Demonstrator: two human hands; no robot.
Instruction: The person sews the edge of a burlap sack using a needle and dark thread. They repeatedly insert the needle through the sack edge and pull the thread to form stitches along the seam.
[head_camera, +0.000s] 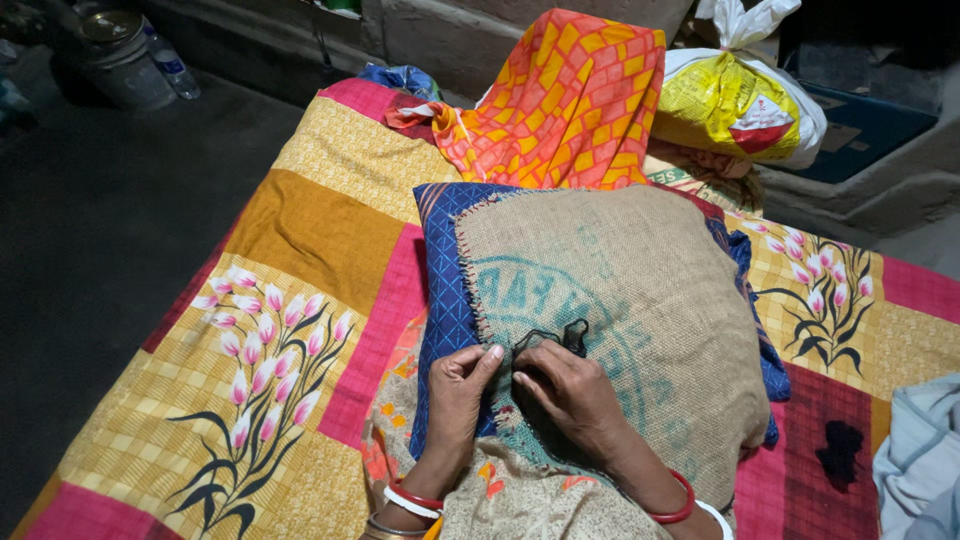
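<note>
Both hands' fingers (528, 372) pinch black thread (560, 336) on burlap sack (640, 290).

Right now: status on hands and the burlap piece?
Left hand pinching burlap sack cloth. Right hand on black thread loop. Nothing in the way.

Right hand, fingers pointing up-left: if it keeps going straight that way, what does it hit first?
Probably the loop of black thread just beyond the right hand, lying on the burlap sack. Past that, only more sack. Depth is hard to judge.
</note>
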